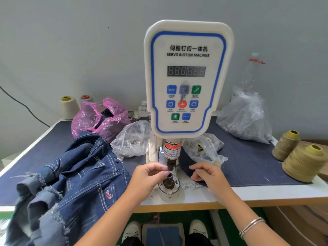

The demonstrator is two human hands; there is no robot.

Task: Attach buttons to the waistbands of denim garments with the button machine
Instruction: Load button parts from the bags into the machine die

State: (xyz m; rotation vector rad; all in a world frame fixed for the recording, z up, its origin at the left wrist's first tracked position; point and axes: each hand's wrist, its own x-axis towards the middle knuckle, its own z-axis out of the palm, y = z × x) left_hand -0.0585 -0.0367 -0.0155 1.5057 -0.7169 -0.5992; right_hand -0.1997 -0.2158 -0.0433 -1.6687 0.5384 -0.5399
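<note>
Denim garment [74, 176]: lying left of machine, soft, floppy; grip by stiff waistband.
L hand [148, 176]: fingertips pinching at lower die [170, 176], prob. loading button.
R hand [206, 173]: curling on dark cloth edge.

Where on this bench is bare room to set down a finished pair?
Free: the blue mat between the clear bags and the thread cones, and the far-left mat behind the denim garments. Crowded: around the button machine, with bags and both hands.
</note>
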